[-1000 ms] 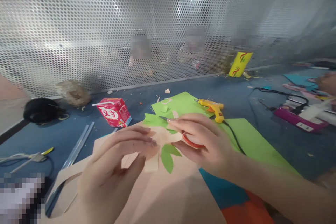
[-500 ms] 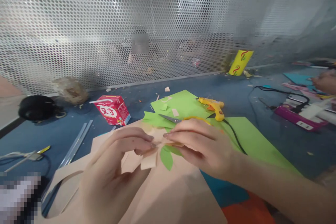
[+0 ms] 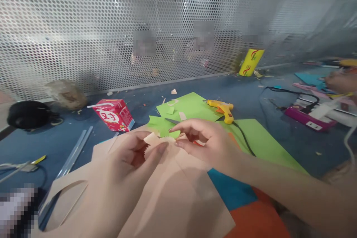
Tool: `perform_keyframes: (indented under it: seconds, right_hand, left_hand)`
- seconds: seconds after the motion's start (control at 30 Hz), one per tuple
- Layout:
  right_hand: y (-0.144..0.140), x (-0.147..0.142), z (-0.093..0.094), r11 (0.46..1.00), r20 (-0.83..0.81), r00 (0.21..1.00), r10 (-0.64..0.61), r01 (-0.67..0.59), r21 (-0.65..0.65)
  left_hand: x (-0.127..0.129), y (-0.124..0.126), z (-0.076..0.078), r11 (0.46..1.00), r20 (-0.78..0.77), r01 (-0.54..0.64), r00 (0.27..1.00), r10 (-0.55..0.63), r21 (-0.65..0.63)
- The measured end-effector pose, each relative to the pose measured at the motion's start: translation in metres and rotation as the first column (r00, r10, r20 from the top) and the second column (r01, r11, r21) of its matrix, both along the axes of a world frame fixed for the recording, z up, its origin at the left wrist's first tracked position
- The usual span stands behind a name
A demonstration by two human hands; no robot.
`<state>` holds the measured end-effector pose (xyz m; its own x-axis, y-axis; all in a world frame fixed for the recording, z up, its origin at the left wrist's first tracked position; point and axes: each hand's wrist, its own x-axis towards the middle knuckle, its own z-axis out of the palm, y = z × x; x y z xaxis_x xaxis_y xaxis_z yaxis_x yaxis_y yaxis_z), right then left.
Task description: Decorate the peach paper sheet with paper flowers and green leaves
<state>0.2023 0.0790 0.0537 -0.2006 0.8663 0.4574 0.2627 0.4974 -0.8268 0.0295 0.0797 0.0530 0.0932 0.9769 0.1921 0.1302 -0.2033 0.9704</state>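
Note:
Between my hands is a cream paper cutout (image 3: 151,139) with a zigzag edge. Small green paper leaves (image 3: 174,134) show along its far side. My left hand (image 3: 129,161) pinches the cutout's left part, thumb on the near face. On the other side, the thumb and fingers of my right hand (image 3: 209,139) close on its right edge. Just beyond my right hand a scissor blade (image 3: 172,121) pokes out, its handles covered by the hand. Beneath both hands lie large cream sheets (image 3: 178,197). Some of the cutout is hidden by my fingers.
Behind the hands are green sheets (image 3: 192,100) and a yellow hot glue gun (image 3: 223,108). A red drink carton (image 3: 113,115) stands left, near clear sticks (image 3: 74,148). At right are a purple power strip (image 3: 309,119) and another person's hand (image 3: 338,81). A perforated metal panel (image 3: 111,18) closes the back.
The cutout has been turned over and tilted up, so its zigzag edge shows and the leaves now point away. My left thumb has moved onto its near face. The view has shifted slightly.

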Motion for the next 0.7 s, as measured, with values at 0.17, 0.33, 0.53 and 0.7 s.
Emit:
perform_keyframes:
  seconds: [0.17, 0.33, 0.53, 0.7]
  right_hand:
    - [0.000, -0.001, -0.001, 0.994, -0.052, 0.998, 0.020, -0.026, -0.106]
    - [-0.001, -0.002, 0.004, 0.940, -0.192, 0.978, 0.080, -0.138, -0.312]
    - [0.007, 0.002, 0.000, 0.873, -0.427, 0.896, 0.122, -0.302, -0.384]
    - [0.014, 0.007, -0.002, 0.865, -0.399, 0.915, 0.060, -0.246, -0.436]
  left_hand:
    - [0.003, 0.001, 0.001, 0.994, -0.040, -0.019, 0.999, 0.014, -0.109]
    - [0.003, 0.004, -0.003, 0.993, 0.009, 0.002, 1.000, -0.001, -0.115]
    - [0.004, 0.006, -0.004, 0.983, 0.120, 0.008, 0.993, 0.015, -0.185]
    - [0.005, 0.005, 0.000, 0.975, 0.174, -0.011, 0.983, 0.051, -0.222]
